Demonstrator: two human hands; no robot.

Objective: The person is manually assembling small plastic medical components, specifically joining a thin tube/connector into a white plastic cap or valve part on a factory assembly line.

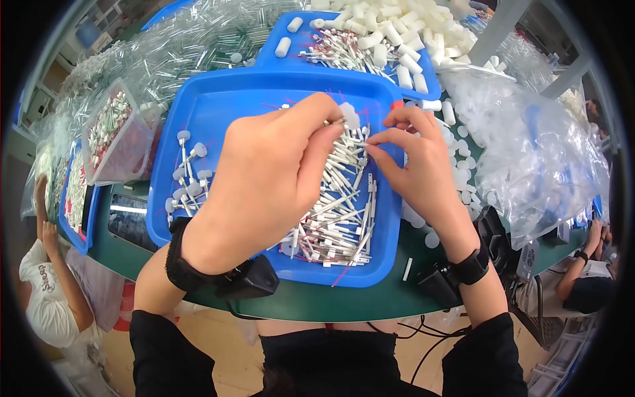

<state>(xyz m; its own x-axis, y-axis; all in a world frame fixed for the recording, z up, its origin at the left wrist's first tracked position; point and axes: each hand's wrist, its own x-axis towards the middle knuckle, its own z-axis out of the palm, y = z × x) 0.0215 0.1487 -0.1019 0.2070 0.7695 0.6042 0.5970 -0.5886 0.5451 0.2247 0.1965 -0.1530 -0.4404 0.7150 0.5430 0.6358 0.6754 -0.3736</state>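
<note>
My left hand (271,169) is over the middle of a blue tray (198,89), its thumb and forefinger closed in a pinch. At those fingertips is a translucent white disc (349,116). Facing it from the right, my right hand (423,159) pinches the end of a thin white stick (361,143). Below both hands lies a loose pile of thin white and metal sticks (337,228), some with fine red threads. At the tray's left, several sticks with round translucent caps (188,172) lie together. My left hand hides part of the tray.
Behind stands a second blue tray (271,56) with sticks and white foam cylinders (390,33). Loose discs (463,159) and a clear plastic bag (529,159) lie to the right. A clear bin (116,142) and a dark phone (129,218) are on the left. Other people sit at both sides.
</note>
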